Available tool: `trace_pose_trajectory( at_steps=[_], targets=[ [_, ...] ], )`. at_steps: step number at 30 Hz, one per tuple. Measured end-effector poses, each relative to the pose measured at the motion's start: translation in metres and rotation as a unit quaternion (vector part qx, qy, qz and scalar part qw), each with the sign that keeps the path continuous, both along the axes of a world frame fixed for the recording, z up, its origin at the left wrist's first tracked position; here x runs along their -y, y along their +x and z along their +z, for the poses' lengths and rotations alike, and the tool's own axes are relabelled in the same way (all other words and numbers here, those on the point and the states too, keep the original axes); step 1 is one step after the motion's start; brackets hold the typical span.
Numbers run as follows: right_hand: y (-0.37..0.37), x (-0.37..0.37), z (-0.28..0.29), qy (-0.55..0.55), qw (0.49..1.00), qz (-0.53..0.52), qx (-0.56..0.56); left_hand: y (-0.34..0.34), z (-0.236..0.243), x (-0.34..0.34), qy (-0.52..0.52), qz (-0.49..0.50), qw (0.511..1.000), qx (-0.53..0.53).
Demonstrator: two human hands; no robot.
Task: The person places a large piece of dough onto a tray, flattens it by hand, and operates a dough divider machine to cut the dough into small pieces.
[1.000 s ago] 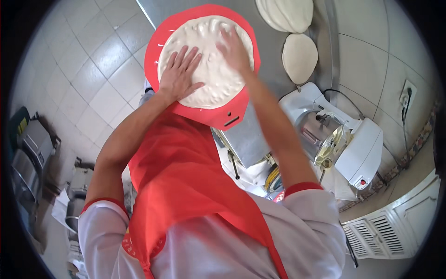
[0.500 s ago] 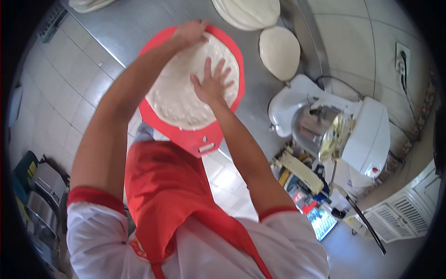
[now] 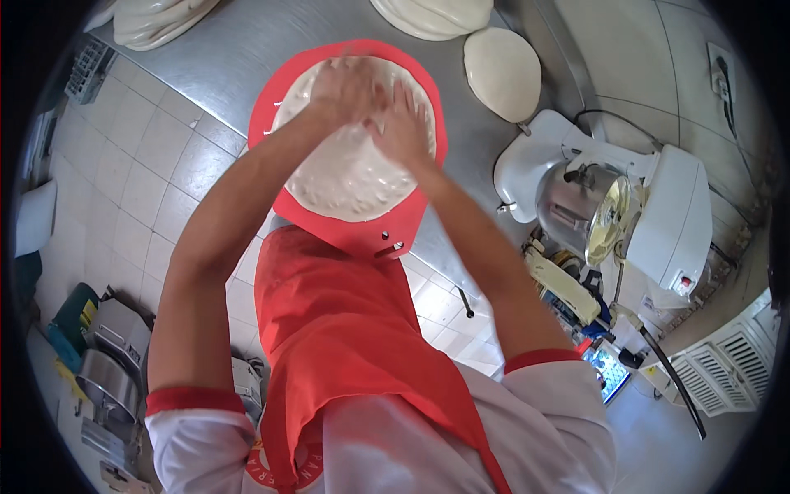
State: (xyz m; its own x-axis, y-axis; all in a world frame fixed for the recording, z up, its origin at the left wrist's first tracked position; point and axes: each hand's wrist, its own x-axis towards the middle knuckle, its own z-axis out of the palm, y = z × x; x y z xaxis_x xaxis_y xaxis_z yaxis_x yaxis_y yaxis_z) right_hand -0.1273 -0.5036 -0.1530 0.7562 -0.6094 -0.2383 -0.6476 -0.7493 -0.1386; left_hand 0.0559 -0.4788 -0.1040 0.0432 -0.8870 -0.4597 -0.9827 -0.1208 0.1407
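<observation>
A: What takes up the most room here?

B: The steel worktable (image 3: 206,58), running across the top. Below it, the person's red apron (image 3: 346,346) fills the lower middle, over a white top with red-edged sleeves.

A: And to the right?

B: A white stand mixer (image 3: 658,222) with a shiny metal bowl (image 3: 580,206), standing on the tiled floor side, well apart from the hands.

A: Where is the dough being worked?

B: A flat round dough sheet (image 3: 346,173) lies on a red round board (image 3: 271,99), which sits at the near edge of the worktable, its handle end sticking out toward the apron. The dough covers most of the board, leaving a red rim.

A: Other dough?

B: Yes. A smaller oval dough piece (image 3: 502,72) lies just right of the board, a stack of flat rounds (image 3: 432,15) sits at the top edge, and another pale heap (image 3: 156,20) is at the top left.

A: The hands?

B: Both rest on the far half of the dough sheet, side by side. The left hand (image 3: 350,86) lies flat, blurred, fingers spread. The right hand (image 3: 399,123) is also flat and open, palm down. Neither grasps anything; they press on the surface.
</observation>
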Motion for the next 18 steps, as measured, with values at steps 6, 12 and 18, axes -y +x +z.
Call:
trace_pose_trajectory(
  at_steps=[6, 12, 18],
  targets=[
    [-0.022, -0.057, -0.022, -0.015, 0.994, -0.103, 0.01, -0.005, -0.018, 0.04, 0.151, 0.042, 0.974, -0.165],
    [-0.02, -0.048, -0.021, -0.019, 0.993, -0.118, -0.013, -0.036, -0.051, 0.024, -0.167, 0.023, 0.978, -0.122],
    [-0.02, -0.049, -0.016, 0.028, 0.992, -0.117, 0.037, -0.001, -0.091, -0.086, -0.213, 0.014, 0.977, 0.017]
  ],
)
